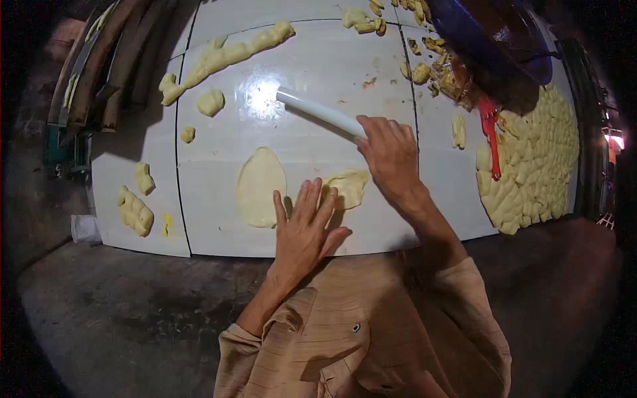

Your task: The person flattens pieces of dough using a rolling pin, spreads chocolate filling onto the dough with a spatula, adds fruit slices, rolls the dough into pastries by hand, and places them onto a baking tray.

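My right hand (390, 154) grips one end of a pale rolling pin (318, 109), whose other end points toward the far left over the white tiled table. Near the table's front edge, my left hand (305, 215) reaches over with its fingers spread. To its left lies a flat oval sheet of dough (261, 186). Under or beside its fingertips on the right is a thinner, uneven dough piece (348, 187); the fingers hide part of it, and I cannot tell how firmly they touch it.
A long dough rope (229, 58) and a dough ball (211, 103) lie farther off. At left are lumpy dough pieces (136, 211). Many small shaped pieces (531, 166) cover the right side, with a red tool (490, 132) on them. A dark blue basin (497, 40) stands far right.
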Demonstrator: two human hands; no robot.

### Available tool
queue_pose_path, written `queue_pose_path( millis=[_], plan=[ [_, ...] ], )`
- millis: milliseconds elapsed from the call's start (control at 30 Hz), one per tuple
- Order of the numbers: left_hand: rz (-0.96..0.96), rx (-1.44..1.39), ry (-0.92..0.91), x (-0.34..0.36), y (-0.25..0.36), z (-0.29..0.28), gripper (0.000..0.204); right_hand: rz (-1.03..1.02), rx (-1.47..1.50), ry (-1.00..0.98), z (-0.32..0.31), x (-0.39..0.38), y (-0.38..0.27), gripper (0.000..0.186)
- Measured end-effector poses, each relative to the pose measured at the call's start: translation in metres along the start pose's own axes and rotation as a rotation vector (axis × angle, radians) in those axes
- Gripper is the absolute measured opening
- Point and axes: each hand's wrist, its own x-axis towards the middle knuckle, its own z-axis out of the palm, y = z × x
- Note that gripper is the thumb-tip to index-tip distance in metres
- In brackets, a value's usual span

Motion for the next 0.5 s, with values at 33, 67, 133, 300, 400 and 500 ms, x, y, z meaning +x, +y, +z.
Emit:
queue_pose_path(
  millis=[33, 67, 133, 300, 400, 500],
  plan=[
    [-0.019, 0.01, 0.145, -0.006, -0.004, -0.001, 0.079, -0.061, 0.073, 0.025, -0.009, -0.009, 0.003, 0.044],
    [-0.041, 0.02, 0.29, -0.012, -0.005, -0.001, 0.079, -0.072, 0.086, 0.018, -0.019, -0.021, 0.005, 0.044],
    [-0.04, 0.042, 0.388, -0.015, -0.003, 0.004, 0.08, -0.197, 0.147, -0.119, -0.035, -0.048, 0.007, 0.05],
    [-0.277, 0.111, 0.118, 0.007, -0.002, 0.017, 0.07, -0.075, 0.032, -0.239, -0.006, -0.075, -0.003, 0.06],
    [-0.314, 0.162, 0.206, 0.031, -0.009, 0.009, 0.059, 0.02, 0.033, -0.22, 0.007, -0.051, -0.006, 0.06],
    [-0.332, 0.219, 0.249, 0.076, -0.029, 0.0, 0.057, 0.115, -0.21, -0.118, 0.02, -0.005, -0.003, 0.054]
  ],
)
